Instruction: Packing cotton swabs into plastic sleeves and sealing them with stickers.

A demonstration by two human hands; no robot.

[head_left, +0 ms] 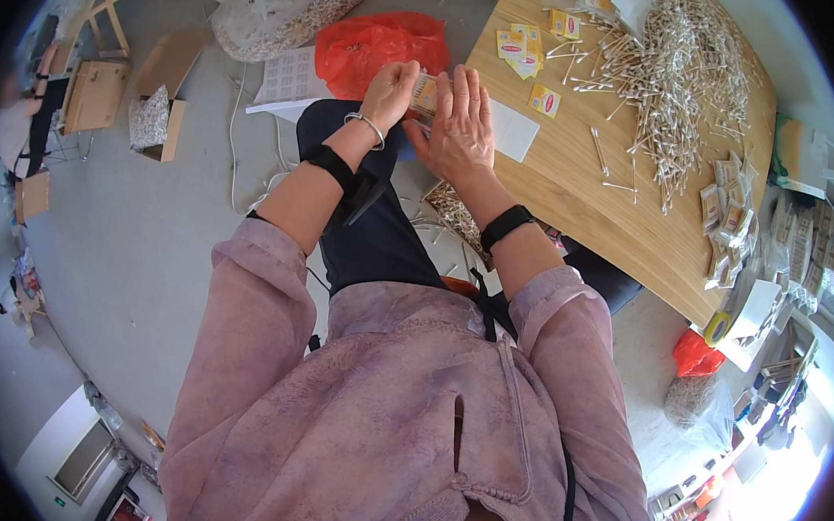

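A small clear packet of cotton swabs with a yellow card (424, 94) is between my two hands, above my knee beside the table's left edge. My left hand (387, 96) has its fingers closed on the packet's left side. My right hand (460, 120) holds the right side, its fingers straight and close together and its thumb below. The fingers hide much of the packet. A white sheet or box (514, 134) sticks out at the table edge, just right of my right hand.
Loose cotton swabs (681, 76) are heaped on the wooden table (591, 228), with yellow cards (521, 47) left of them and filled packets (728, 217) at its right. A red plastic bag (377, 53) lies beyond my left hand. Cardboard boxes (96, 96) stand on the floor, far left.
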